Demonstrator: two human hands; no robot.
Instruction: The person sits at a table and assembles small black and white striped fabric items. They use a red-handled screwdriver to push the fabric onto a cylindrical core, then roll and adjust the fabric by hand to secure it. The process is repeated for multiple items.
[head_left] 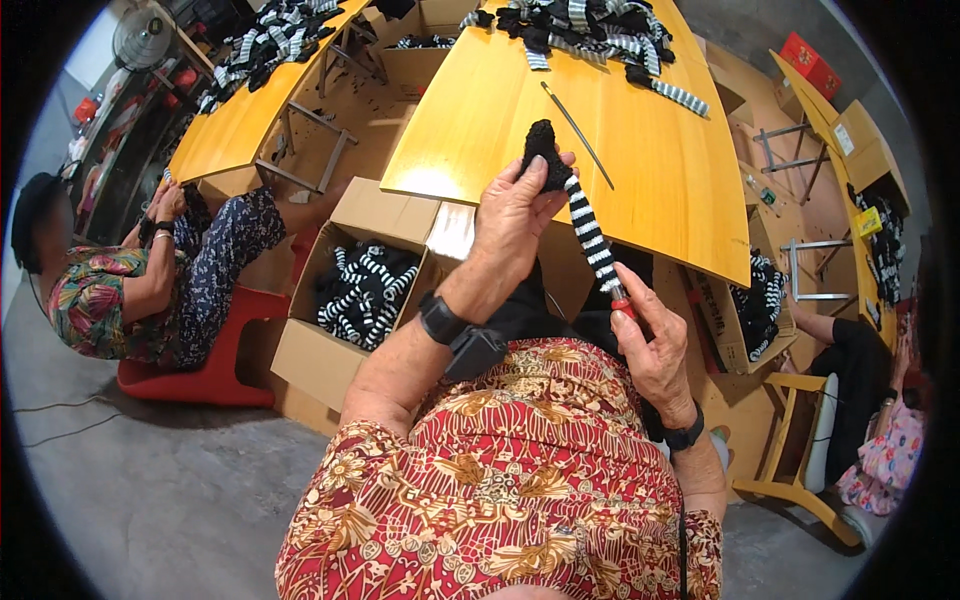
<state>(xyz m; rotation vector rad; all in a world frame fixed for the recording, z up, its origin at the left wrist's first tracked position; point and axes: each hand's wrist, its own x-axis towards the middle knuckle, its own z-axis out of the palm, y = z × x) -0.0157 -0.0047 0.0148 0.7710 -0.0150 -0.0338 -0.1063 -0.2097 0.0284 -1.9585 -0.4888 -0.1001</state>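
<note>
My left hand (515,215) grips the black knitted end of a small sock-like piece (590,235), thumb pressed on top. Its narrow black-and-white striped tube slants down to my right hand (652,340). There my right fingers close around a red handle (622,302) at the tube's open end. The rest of that tool is hidden, apparently inside the knit. Beyond my hands, a long thin rod (577,135) with a dark, yellowish-tipped end lies on the yellow table (450,130).
Striped and black knits (590,30) are heaped at the table's far end. An open cardboard box (375,215) of knits stands left, another box (740,325) right. One person (125,290) sits on a red stool (215,350) at left; another person (850,400) is at right by a wooden chair (790,450).
</note>
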